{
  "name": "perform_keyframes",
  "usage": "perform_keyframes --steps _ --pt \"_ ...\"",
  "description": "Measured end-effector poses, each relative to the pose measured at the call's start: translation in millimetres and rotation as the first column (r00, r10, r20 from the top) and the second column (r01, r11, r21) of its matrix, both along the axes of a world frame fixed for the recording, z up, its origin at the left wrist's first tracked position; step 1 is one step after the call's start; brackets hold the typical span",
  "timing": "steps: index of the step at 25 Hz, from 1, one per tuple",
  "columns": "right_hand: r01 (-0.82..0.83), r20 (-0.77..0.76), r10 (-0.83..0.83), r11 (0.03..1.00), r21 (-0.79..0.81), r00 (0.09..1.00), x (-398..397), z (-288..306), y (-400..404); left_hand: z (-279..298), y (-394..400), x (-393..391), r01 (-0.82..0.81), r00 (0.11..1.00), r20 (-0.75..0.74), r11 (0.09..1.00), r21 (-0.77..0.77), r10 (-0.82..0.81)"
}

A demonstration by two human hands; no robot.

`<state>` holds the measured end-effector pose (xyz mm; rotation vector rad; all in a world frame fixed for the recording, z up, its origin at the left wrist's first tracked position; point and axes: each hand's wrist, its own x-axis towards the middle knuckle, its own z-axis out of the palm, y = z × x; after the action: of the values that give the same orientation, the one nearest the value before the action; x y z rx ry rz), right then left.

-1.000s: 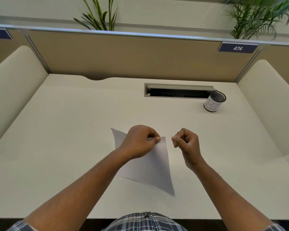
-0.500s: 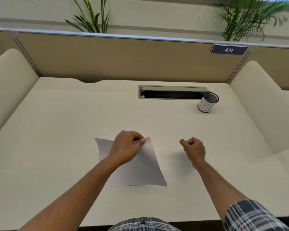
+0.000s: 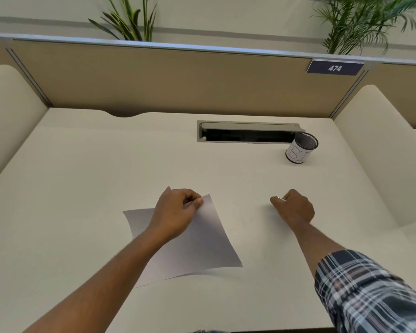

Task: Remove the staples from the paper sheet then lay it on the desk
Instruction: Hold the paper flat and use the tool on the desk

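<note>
At the left of centre, the paper sheet point(image 3: 197, 241) lies mostly on the cream desk point(image 3: 82, 188), its near edge lifted a little so a thin shadow shows beneath. The left hand point(image 3: 175, 212) rests over its upper part, thumb and curled fingers pinching the upper right corner, probably to keep the sheet from sliding and to feel for any staple left there; none is visible on the paper. To the right, well apart from the sheet, the right hand point(image 3: 294, 209) sits low over the desk with its fingers curled; a small pale glint at the thumb tip point(image 3: 280, 199) may be a pulled staple, though it is too small to be sure. Further right and higher in the frame, a mesh pen cup point(image 3: 300, 149) stands beside the open cable tray point(image 3: 247, 132), a likely place for the scrap.
</note>
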<state>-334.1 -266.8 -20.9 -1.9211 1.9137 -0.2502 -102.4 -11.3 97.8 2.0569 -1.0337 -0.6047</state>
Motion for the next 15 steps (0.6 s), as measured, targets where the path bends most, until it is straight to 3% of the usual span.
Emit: perform_keyframes --steps 6,13,15 --pt "-0.154 -0.063 0.149 0.984 -0.089 0.987 -1.9 -14.6 -6.5 -1.9 -3.4 -1.4 0.011 1.000 -0.013 1.000 0.010 -0.011" --pt "-0.227 0.033 0.232 0.967 -0.115 0.972 -22.6 -23.0 -6.9 0.8 -4.0 -3.0 0.024 1.000 -0.019 1.000 -0.002 -0.024" --pt "-0.312 -0.075 0.305 0.940 -0.139 0.950 -27.5 -26.4 -7.4 1.0 -2.5 -4.2 0.029 0.999 -0.022 1.000 -0.003 -0.029"
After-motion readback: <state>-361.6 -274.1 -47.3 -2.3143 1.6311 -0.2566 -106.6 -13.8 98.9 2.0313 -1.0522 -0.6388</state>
